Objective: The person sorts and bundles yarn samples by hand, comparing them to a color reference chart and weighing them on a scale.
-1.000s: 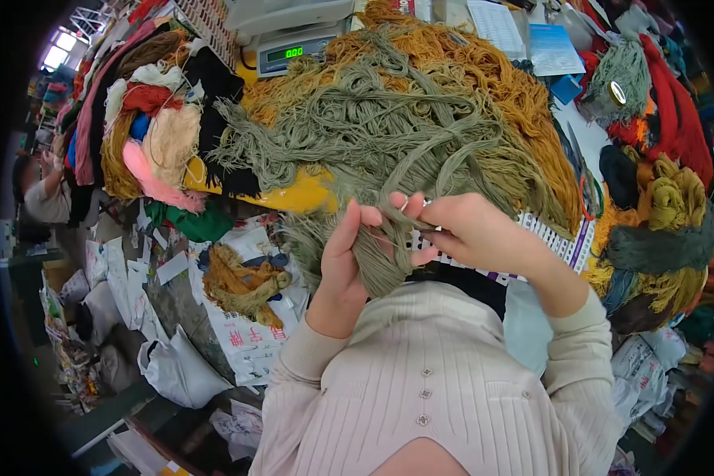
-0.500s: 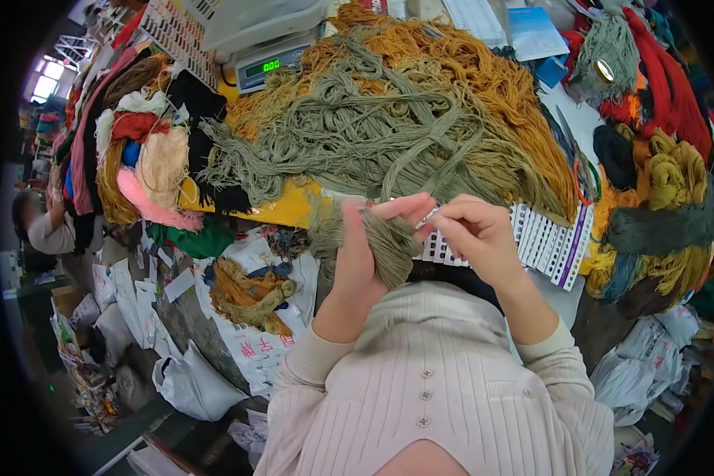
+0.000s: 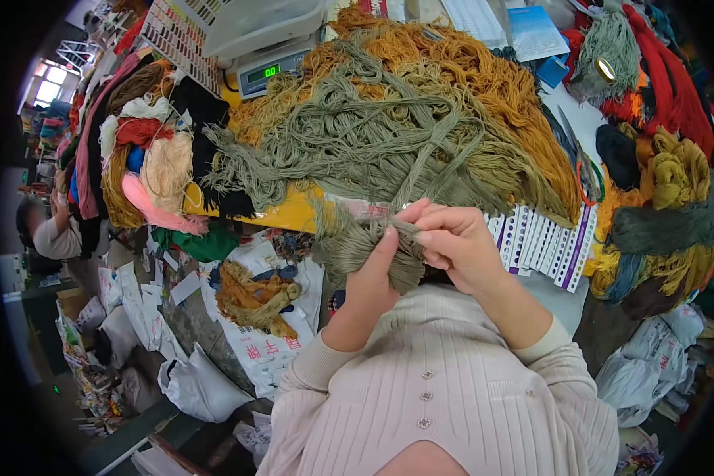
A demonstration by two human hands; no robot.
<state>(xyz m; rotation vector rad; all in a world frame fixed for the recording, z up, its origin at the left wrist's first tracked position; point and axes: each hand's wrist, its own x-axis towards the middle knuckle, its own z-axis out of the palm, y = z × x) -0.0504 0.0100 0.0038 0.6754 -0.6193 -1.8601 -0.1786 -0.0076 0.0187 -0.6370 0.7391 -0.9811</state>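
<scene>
A skein of grey-green yarn [image 3: 347, 250] hangs in front of my body, above the near edge of the table. My left hand [image 3: 375, 274] is closed round it, with the thumb pressed on top and strands spilling out on the left. Close beside it, my right hand [image 3: 464, 244] pinches strands at the skein's right side, its fingertips near those of my left hand. Any small item inside that pinch is hidden. Just beyond both hands lies a large heap of loose yarn [image 3: 373, 119], grey-green in front and orange-brown behind.
A scale [image 3: 270, 71] with a lit display carries a clear plastic tub [image 3: 262, 24]. Scissors [image 3: 583, 170] lie right of the heap, near punched cards [image 3: 543, 246]. Coloured skeins [image 3: 163, 163] hang at the left. Another person [image 3: 51, 230] is at far left.
My left fingers have closed from stretched out onto the skein. My right hand has moved left and down against it; the whitish bit at its fingertips no longer shows. The display went from 0.00 to 0.01.
</scene>
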